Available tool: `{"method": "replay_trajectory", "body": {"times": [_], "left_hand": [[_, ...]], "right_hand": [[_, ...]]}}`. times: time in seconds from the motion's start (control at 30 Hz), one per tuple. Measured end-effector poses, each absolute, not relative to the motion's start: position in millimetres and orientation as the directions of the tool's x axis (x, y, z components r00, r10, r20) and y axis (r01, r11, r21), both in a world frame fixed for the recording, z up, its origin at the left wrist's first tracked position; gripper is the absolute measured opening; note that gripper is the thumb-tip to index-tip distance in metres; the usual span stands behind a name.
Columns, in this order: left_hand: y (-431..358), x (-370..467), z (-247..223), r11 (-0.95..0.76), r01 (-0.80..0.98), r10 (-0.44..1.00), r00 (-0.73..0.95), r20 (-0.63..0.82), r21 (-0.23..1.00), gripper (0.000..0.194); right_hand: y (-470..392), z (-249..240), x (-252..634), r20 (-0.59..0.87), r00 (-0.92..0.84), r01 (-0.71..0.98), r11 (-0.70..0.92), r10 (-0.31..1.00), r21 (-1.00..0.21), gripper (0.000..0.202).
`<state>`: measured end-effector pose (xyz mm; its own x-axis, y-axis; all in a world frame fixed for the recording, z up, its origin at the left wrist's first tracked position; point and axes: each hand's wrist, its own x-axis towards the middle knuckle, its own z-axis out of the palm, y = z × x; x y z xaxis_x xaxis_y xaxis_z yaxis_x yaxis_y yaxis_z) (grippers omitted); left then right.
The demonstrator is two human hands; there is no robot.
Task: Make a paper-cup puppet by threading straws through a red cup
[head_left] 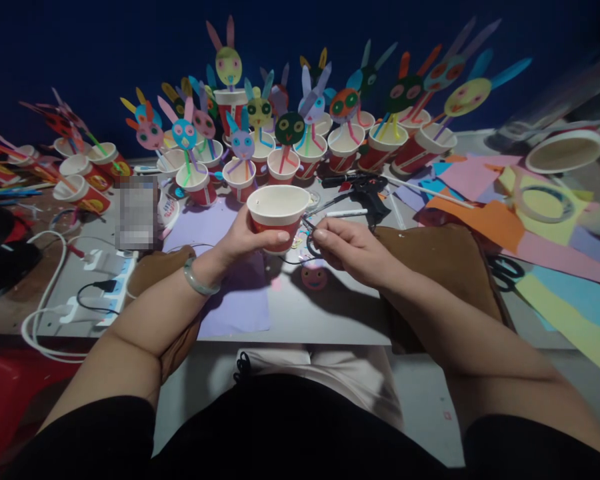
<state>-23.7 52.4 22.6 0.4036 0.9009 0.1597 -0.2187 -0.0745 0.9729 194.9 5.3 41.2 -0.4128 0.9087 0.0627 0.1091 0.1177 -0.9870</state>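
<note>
My left hand [241,241] is wrapped round a red paper cup [275,223] with a white rim, its thumb across the front. The cup stands upright above the table. Close to its right side, my right hand [350,248] grips a pair of dark scissors [313,245], whose blades point up and left by the cup wall. Whether the blades touch the cup I cannot tell. Below the hands lies a pink paper face [314,276], near a purple sheet [237,300].
Behind stand several red cups with paper rabbit figures [240,143]. A black glue gun [370,197] and white pen [347,213] lie beyond my right hand. Coloured paper [485,220] and black-handled scissors [505,272] are at right. A power strip [117,287] with cables lies left.
</note>
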Motion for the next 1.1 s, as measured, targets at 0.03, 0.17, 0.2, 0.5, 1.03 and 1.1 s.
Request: {"method": "replay_trajectory", "body": {"times": [0.03, 0.17, 0.2, 0.5, 1.03, 1.1], "left_hand": [[53.8, -24.6, 21.9, -0.131, -0.183, 0.907, 0.374, 0.192, 0.974, 0.078], [59.1, -26.4, 17.8, -0.285, -0.085, 0.89, 0.346, 0.296, 0.955, 0.087], [60.1, -26.4, 16.8, -0.305, -0.077, 0.884, 0.349, 0.312, 0.949, 0.088], [57.2, -25.7, 20.8, -0.289, -0.031, 0.879, 0.388, 0.278, 0.957, 0.093], [62.2, -22.6, 10.0, -0.338, 0.045, 0.888, 0.345, 0.302, 0.94, 0.086], [61.2, -22.5, 10.8, -0.336, 0.048, 0.887, 0.353, 0.299, 0.941, 0.086]], "right_hand": [[5.9, 40.4, 195.5, 0.13, -0.378, 0.212, 0.223, 0.917, -0.952, 0.048], [8.4, 36.0, 197.9, 0.332, -0.305, 0.612, 0.451, 0.893, -0.65, 0.037], [9.2, 35.1, 198.4, 0.358, -0.297, 0.669, 0.461, 0.885, -0.583, 0.036], [18.3, 34.5, 202.3, -0.09, -0.537, 0.094, -0.046, 0.839, -0.995, 0.046], [17.6, 28.0, 204.2, 0.271, -0.396, 0.619, 0.473, 0.877, -0.626, 0.035], [19.2, 29.8, 204.8, 0.104, -0.438, 0.408, 0.3, 0.893, -0.862, 0.042]]}}
